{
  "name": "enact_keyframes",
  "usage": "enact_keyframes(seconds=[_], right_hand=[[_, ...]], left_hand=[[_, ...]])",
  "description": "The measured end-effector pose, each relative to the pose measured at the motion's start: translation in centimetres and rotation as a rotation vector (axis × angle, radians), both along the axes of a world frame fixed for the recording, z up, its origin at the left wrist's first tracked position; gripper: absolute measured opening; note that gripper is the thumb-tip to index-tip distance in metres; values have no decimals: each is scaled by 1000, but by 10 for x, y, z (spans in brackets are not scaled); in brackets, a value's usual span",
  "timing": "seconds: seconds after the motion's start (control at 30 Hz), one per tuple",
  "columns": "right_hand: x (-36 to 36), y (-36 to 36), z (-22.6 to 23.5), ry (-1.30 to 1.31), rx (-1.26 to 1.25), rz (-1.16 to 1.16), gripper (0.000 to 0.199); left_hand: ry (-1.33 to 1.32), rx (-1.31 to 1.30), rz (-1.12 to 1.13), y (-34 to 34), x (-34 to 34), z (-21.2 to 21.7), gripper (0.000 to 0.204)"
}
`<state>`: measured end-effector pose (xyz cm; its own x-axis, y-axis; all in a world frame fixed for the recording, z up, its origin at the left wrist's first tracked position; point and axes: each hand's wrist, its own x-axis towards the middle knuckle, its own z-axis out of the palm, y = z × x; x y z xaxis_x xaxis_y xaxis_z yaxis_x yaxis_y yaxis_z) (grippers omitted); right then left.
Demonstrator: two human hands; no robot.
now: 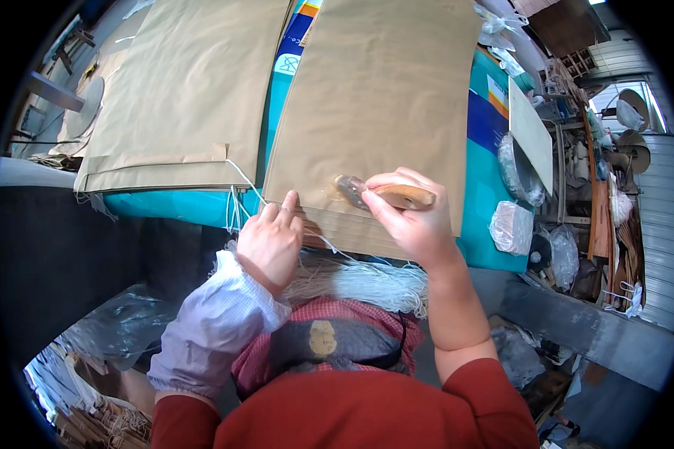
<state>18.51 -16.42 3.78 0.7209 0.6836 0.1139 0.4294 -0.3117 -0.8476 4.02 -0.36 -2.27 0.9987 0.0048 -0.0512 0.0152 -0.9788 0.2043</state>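
Two flat kraft-paper stacks (374, 112), wooden-handled brush (386, 193)

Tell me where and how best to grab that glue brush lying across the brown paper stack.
Grip the brush by its wooden handle, the bare, wider end pointing right, coming in from the right as the right hand does. The bristle end points left, looks wet and touches the brown paper stack, so probably keep fingers off it.
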Motion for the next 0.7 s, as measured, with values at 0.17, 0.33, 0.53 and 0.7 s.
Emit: enact_keyframes(seconds=[0.17, 0.33, 0.53, 0.7], right_hand=[[-6, 19, -23, 71, 109, 11, 4], [23, -47, -27, 82, -158, -313, 13], [50, -118, -42, -190, -280, -403, 12], [54, -124, -35, -141, -172, -449, 13]], left_hand=[[-15, 1, 11, 1, 0, -5, 18], [140, -37, -19, 2, 7, 4, 27], [62, -95, 27, 3, 4, -5, 25], [61, -102, 23, 1, 9, -4, 13]])
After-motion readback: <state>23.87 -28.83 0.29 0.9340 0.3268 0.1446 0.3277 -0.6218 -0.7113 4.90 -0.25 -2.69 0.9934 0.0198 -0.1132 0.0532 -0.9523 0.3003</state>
